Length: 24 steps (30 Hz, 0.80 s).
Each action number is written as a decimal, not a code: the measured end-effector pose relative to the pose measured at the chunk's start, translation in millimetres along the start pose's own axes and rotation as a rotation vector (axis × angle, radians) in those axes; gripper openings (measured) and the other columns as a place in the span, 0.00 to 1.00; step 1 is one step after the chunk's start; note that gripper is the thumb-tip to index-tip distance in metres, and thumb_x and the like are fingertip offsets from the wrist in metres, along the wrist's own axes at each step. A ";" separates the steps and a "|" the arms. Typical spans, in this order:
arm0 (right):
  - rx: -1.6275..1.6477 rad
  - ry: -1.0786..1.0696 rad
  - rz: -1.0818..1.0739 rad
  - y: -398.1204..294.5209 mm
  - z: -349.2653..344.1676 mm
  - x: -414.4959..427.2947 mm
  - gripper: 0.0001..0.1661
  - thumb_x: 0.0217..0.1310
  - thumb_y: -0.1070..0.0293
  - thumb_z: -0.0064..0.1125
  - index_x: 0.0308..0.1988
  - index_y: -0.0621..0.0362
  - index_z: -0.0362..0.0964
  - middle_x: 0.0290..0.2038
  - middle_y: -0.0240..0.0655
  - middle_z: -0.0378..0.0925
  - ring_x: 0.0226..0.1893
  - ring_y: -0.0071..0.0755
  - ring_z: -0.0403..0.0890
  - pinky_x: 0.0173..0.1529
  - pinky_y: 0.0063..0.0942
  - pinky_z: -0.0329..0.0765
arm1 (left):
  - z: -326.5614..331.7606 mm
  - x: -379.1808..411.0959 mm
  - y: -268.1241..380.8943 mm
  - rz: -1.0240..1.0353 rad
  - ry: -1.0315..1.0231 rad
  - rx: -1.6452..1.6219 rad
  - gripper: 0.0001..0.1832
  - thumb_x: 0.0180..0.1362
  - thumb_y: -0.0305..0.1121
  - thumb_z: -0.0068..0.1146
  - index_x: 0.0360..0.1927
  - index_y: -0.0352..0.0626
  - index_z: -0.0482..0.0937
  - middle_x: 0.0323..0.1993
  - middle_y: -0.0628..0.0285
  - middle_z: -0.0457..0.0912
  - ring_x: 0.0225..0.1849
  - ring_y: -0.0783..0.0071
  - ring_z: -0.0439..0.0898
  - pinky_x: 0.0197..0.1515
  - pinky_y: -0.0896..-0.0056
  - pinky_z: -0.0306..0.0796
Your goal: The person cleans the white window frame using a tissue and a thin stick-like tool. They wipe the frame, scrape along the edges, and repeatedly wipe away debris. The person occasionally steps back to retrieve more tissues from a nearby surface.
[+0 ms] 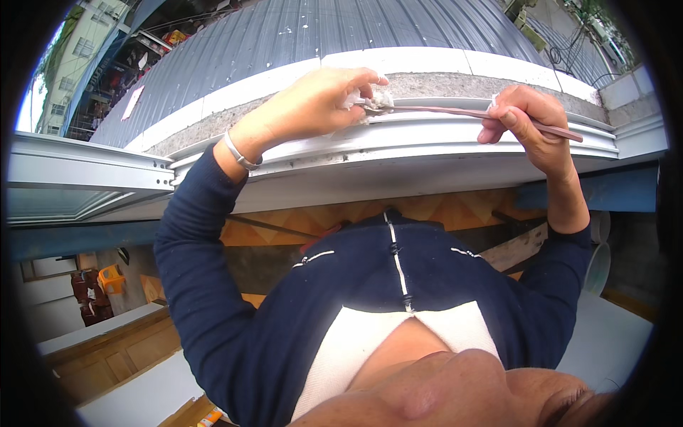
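Note:
My left hand (320, 101) reaches over a white window frame (416, 131) and pinches a crumpled white tissue or cloth (383, 99). In my right hand (531, 120) is a thin reddish-brown stick (437, 110), gripped near its right end. Its left end meets the white wad at my left fingertips; the exact tip is partly hidden there. A small white bit also shows by my right index finger. Both hands are above the frame's grooved track, beside a rough concrete ledge (427, 84). Dark specks mark the frame's inner edge.
An opened window sash (90, 165) juts out at the left. Beyond the ledge lie white tiles (395, 60) and a grey corrugated metal roof (320, 29). Cables (565, 53) hang at the upper right. Behind me at the left are an orange plastic stool (111, 279) and wooden cabinetry (117, 363).

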State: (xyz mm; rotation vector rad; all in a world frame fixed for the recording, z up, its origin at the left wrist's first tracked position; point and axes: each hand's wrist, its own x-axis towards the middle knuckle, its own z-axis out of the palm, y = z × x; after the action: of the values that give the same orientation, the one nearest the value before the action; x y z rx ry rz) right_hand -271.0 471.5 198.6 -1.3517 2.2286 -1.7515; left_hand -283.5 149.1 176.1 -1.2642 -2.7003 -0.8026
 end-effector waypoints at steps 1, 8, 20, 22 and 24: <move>0.009 -0.002 0.029 3.1 -2.1 0.3 0.12 0.69 0.69 0.52 0.34 0.67 0.74 0.26 0.39 0.79 0.27 0.30 0.84 0.31 0.22 0.82 | -1.9 -0.3 -6.4 0.027 -0.010 -0.015 0.16 0.53 0.25 0.59 0.47 0.40 0.79 0.32 0.57 0.81 0.35 0.59 0.81 0.39 0.65 0.74; 0.079 0.001 0.176 19.5 -19.6 23.0 0.18 0.69 0.59 0.55 0.33 0.65 0.74 0.26 0.37 0.79 0.27 0.31 0.86 0.30 0.22 0.83 | -3.4 11.7 0.6 0.033 -0.032 -0.008 0.06 0.52 0.26 0.62 0.34 0.38 0.80 0.31 0.55 0.82 0.34 0.58 0.81 0.36 0.66 0.74; -0.154 -0.048 0.089 1.4 -31.8 17.6 0.13 0.66 0.70 0.57 0.28 0.66 0.73 0.23 0.35 0.78 0.24 0.25 0.83 0.27 0.18 0.78 | 14.3 31.3 8.0 0.075 -0.022 0.082 0.12 0.51 0.24 0.59 0.41 0.41 0.79 0.32 0.57 0.81 0.36 0.57 0.81 0.40 0.64 0.74; -0.348 -0.112 0.022 -19.9 -37.6 15.3 0.12 0.66 0.71 0.57 0.28 0.67 0.74 0.24 0.36 0.78 0.23 0.24 0.82 0.27 0.18 0.76 | 21.6 46.6 11.9 0.140 -0.013 0.074 0.12 0.51 0.24 0.60 0.40 0.41 0.79 0.32 0.56 0.81 0.37 0.57 0.81 0.40 0.63 0.74; -0.544 -0.151 -0.053 -50.4 -46.6 11.3 0.11 0.66 0.72 0.56 0.29 0.67 0.74 0.24 0.37 0.78 0.23 0.24 0.80 0.28 0.18 0.74 | 35.7 71.6 10.8 0.286 0.033 0.051 0.11 0.51 0.24 0.61 0.39 0.41 0.80 0.34 0.56 0.82 0.39 0.57 0.81 0.42 0.63 0.75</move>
State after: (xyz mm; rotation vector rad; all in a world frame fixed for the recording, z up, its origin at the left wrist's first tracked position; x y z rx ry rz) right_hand -269.8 501.1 261.5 -1.5651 2.7088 -1.0346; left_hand -317.2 222.0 168.6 -1.5606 -2.4185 -0.7078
